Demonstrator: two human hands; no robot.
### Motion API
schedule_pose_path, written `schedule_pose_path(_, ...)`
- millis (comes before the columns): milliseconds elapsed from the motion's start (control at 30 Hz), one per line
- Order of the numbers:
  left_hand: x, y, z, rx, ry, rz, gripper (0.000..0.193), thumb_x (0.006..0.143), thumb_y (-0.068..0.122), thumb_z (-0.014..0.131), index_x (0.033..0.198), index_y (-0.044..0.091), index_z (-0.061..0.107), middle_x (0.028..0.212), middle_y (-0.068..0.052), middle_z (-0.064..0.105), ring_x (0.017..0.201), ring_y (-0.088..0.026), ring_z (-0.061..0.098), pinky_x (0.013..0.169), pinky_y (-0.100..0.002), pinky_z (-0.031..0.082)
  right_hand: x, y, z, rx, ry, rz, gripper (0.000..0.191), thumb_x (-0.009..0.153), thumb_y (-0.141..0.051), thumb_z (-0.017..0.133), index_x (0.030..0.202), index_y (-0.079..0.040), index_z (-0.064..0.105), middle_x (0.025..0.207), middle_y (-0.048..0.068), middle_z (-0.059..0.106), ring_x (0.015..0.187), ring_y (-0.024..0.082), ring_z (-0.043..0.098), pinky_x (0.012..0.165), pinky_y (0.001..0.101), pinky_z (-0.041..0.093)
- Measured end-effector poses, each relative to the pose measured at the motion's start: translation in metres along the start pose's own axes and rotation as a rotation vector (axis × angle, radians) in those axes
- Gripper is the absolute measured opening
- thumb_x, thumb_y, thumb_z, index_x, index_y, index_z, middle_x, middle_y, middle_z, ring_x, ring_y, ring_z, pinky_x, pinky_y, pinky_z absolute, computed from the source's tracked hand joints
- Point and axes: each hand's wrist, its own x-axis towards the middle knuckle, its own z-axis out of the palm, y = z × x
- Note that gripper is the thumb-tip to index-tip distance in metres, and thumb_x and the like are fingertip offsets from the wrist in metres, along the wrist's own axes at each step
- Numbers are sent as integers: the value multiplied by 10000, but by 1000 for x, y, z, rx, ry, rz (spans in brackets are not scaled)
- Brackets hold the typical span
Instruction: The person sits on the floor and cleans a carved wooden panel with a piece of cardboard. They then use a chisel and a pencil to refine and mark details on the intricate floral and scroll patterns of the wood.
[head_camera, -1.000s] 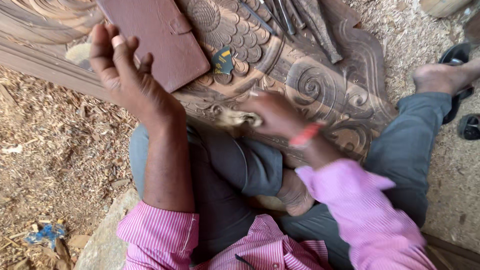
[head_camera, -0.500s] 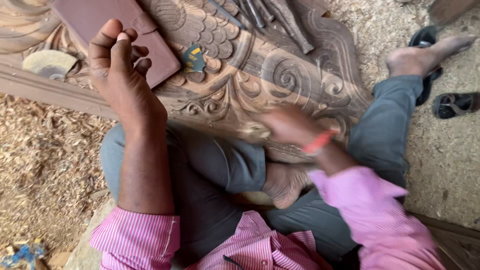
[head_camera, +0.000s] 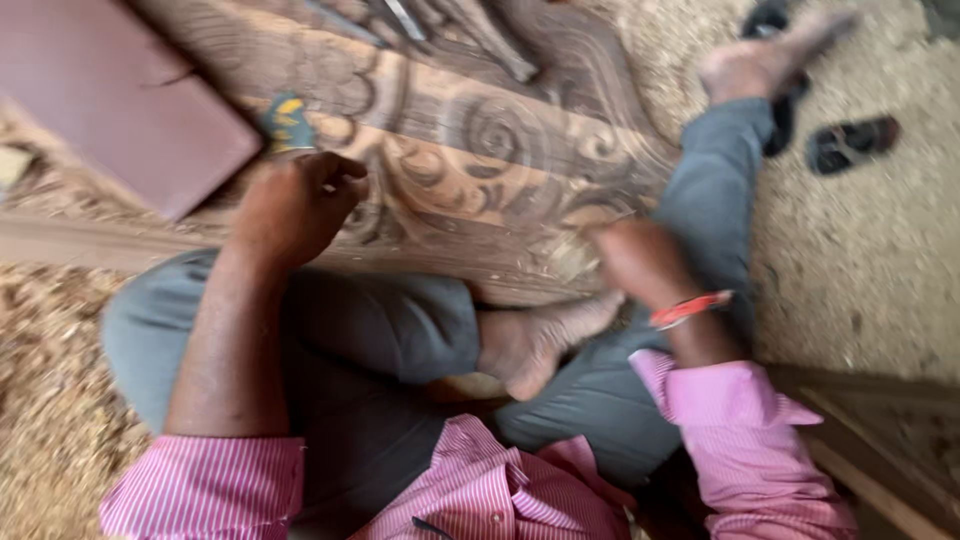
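A large carved wooden panel (head_camera: 480, 150) with scrolls and scale patterns lies across my lap. My left hand (head_camera: 297, 203) rests on its near-left part with the fingers curled in and nothing visible in them. Just above that hand sits a small blue and yellow object (head_camera: 285, 120). A flat maroon case (head_camera: 120, 100) lies on the panel at the top left. My right hand (head_camera: 635, 258) is blurred and sits at the panel's near-right edge; whether it holds anything cannot be told. A red band circles that wrist.
Several metal carving tools (head_camera: 420, 25) lie on the panel at the top. Wood shavings (head_camera: 50, 400) cover the ground on the left. A dark sandal (head_camera: 850, 145) lies on the sandy ground at the right, next to my outstretched foot (head_camera: 770, 55). Wooden strips (head_camera: 880, 440) lie at the lower right.
My left hand has come off the maroon case, dropped toward me and curled its fingers. The view has shifted, and the right hand stays at the panel's near edge.
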Motion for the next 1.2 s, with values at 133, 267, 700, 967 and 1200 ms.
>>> schedule_pose_path(133, 18, 14, 39, 272, -28, 115, 379, 909, 204, 657, 1276, 222, 750, 1267, -131, 704, 1116, -348, 679, 919, -467, 558, -20, -7, 5, 774, 486, -229, 363, 832, -99, 749, 1194, -109, 737, 1148, 95, 780, 1038, 257, 780, 885, 367, 594)
schedule_pose_path(267, 30, 31, 85, 863, 170, 861, 1003, 688, 689, 684, 1524, 146, 573, 1603, -111, 403, 1402, -306, 493, 1089, -514, 500, 0, -37, 41, 721, 446, -623, 419, 760, -136, 821, 1167, -94, 731, 1189, 118, 756, 1057, 294, 748, 894, 395, 592)
schedule_pose_path(700, 60, 26, 60, 1092, -168, 598, 1207, 670, 951, 439, 1622, 259, 170, 1704, -114, 112, 1558, -271, 122, 1242, -547, 204, -24, 38, 53, 524, 373, -391, 515, 526, -1, 755, 1037, -65, 771, 1133, 139, 757, 1061, 306, 712, 891, 391, 558)
schedule_pose_path(967, 75, 27, 44, 562, -105, 537, 502, 970, 392, 659, 1445, 234, 621, 1462, -65, 639, 1364, -278, 562, 1098, -471, 491, -32, 31, 11, 711, 543, -436, 423, 687, -70, 810, 1103, -52, 733, 1159, 155, 733, 1104, 294, 700, 948, 397, 541)
schedule_pose_path(1200, 64, -16, -19, 436, 328, 312, 339, 973, 222, 785, 1306, 182, 738, 1253, -82, 693, 1185, -286, 619, 947, -448, 554, 58, -61, 12, 796, 576, -320, 226, 889, -59, 728, 1115, -73, 731, 1104, 100, 770, 1045, 237, 750, 903, 354, 585)
